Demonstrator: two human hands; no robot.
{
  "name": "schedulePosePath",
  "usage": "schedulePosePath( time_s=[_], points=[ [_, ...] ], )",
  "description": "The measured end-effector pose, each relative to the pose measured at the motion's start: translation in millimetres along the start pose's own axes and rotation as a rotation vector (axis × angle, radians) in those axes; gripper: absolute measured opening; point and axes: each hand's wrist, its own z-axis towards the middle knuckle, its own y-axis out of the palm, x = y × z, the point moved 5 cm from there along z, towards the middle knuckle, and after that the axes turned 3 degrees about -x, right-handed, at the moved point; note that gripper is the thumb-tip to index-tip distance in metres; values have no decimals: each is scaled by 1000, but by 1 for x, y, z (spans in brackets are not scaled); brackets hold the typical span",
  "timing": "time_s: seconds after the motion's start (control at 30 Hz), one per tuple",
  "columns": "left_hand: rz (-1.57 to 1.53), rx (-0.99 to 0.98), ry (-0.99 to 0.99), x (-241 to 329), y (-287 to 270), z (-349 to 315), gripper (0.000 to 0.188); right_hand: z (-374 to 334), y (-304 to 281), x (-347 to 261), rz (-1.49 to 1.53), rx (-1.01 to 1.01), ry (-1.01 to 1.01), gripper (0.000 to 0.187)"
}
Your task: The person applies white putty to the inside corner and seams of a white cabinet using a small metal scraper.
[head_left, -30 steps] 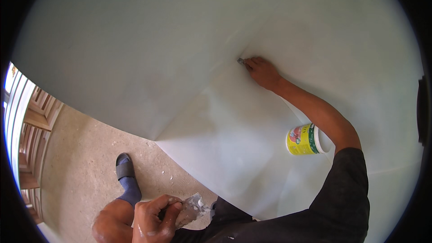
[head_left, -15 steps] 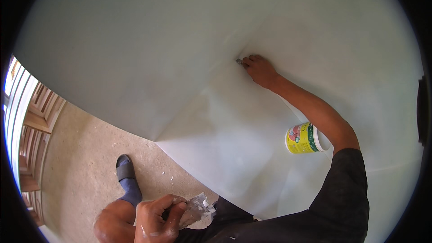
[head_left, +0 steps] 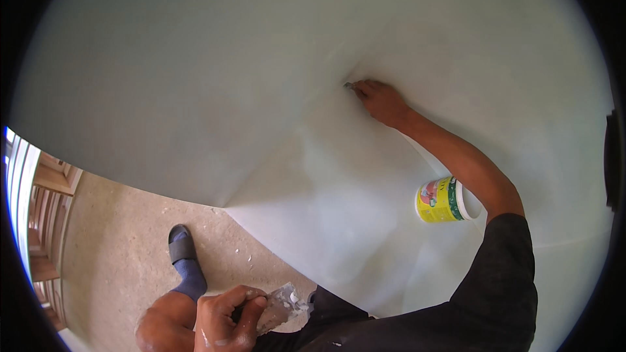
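My right hand (head_left: pixel 383 103) reaches far out and pinches a small scraper blade (head_left: pixel 349 85), its tip at the inner corner where pale grey-green panels (head_left: pixel 195 104) meet. Down near my knee, my left hand (head_left: pixel 227 319) grips a flat, translucent grey piece (head_left: pixel 283 306) smeared with white paste. Its exact kind is hard to make out. A white tub with a yellow and green label (head_left: pixel 438 200) is below my right forearm, on the pale surface, its rim partly behind the arm.
Concrete floor (head_left: pixel 130 221) with white specks lies at the lower left, under my sandalled foot (head_left: pixel 182 245). Slatted wooden pieces (head_left: pixel 49 221) stand at the far left. The large panel's edge runs above the floor to a corner (head_left: pixel 225 206).
The left panel's outer edge has swung downward at the far left, covering more of the floor and wooden pieces. My right hand has shifted slightly at the corner; the left has barely moved.
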Motion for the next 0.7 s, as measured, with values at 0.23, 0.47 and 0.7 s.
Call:
schedulePosePath(
  time_s=[0.23,0.47,0.7],
  points=[
    [27,22,2,3,3,2,13,2,-2,-4,-54,-26,-8,25],
    [58,52,-28,2,5,5,8,6,5,-7,-103,-37,1,24],
    [67,73,27,1,3,4,8,8,3,-8,-102,-127,27,22]
  ],
)
